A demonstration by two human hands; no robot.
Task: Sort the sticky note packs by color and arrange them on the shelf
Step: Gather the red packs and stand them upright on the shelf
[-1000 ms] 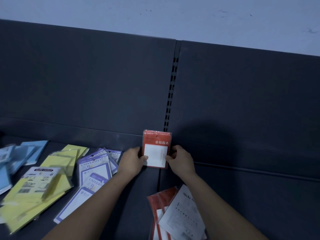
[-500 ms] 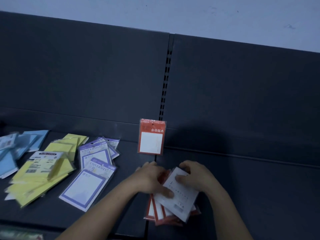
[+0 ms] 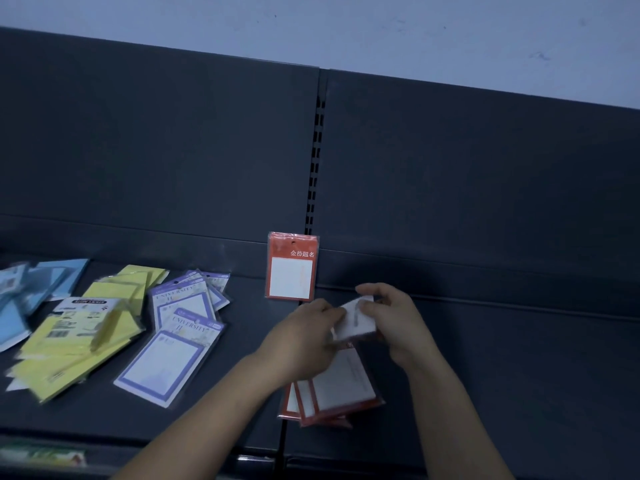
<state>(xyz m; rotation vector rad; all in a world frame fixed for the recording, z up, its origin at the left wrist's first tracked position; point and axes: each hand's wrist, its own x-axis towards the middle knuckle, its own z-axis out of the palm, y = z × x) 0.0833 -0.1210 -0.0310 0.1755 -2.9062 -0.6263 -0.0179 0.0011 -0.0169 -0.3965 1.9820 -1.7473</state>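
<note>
Dark grey metal shelf (image 3: 502, 375): carries all items.
Yellow plastic-wrapped sticky note packs (image 3: 79, 344): loose pile, left.
Purple-bordered packs (image 3: 173, 344): overlapping, just right of the yellow.
Light blue packs (image 3: 41, 285): far left.
Red-edged packs (image 3: 332, 393): flat stack, centre front.
Left hand (image 3: 304, 337), right hand (image 3: 398, 320): fingers curled, together pinching one white-faced pack (image 3: 356, 318) above that stack.
Single red pack (image 3: 292, 266): upright against the back panel.

My left hand (image 3: 304, 341) hides part of the red stack (image 3: 343, 386). The pack (image 3: 356, 320) I hold is blurry. The blue packs (image 3: 62, 275) are cut off.
</note>
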